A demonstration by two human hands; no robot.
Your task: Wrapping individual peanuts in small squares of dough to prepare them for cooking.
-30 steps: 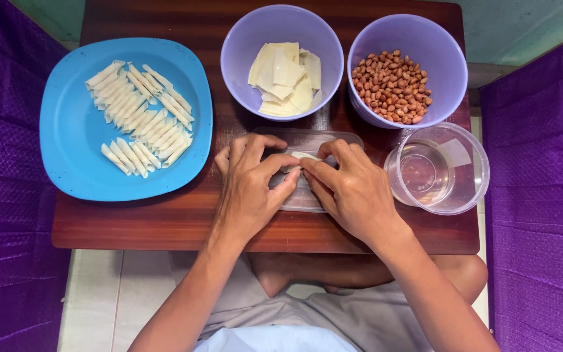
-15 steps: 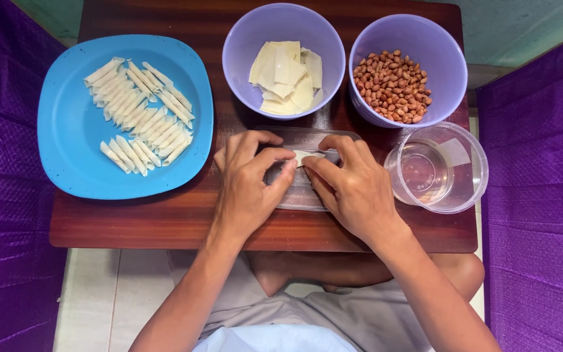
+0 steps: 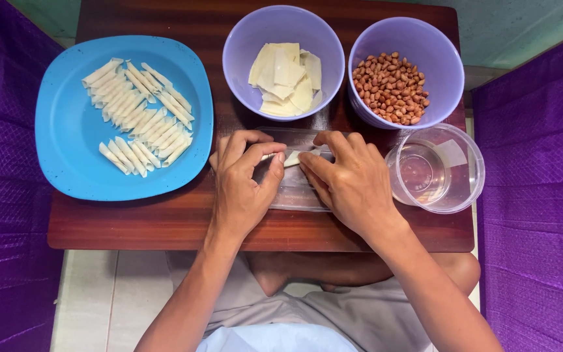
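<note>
Both hands were down on a clear plastic lid point(image 3: 294, 195) lying flat at the middle of the small wooden table point(image 3: 131, 225). The left hand point(image 3: 242, 189) had its fingers curled inward, thumb and forefinger pinched on one end of a pale dough wrapper point(image 3: 292, 157). The right hand point(image 3: 350, 186) met it from the other side, fingertips pressed down on the same wrapper. The wrapper lay between the two sets of fingertips, near the far edge of the lid; it looked partly rolled, though the fingers covered too much to be sure.

Left of the hands sat a blue plate point(image 3: 73, 156) carrying two groups of finished rolls point(image 3: 141, 111), thin pale sticks laid side by side. Beyond the hands stood a lilac bowl point(image 3: 239, 58) holding flat wrapper sheets point(image 3: 285, 78), and just beside it another lilac bowl point(image 3: 444, 65) of peanuts point(image 3: 389, 88). A clear tub point(image 3: 470, 173) with a little water stood to the right of the right hand, near it but apart. Purple quilted fabric point(image 3: 535, 228) flanked the table on both sides.
</note>
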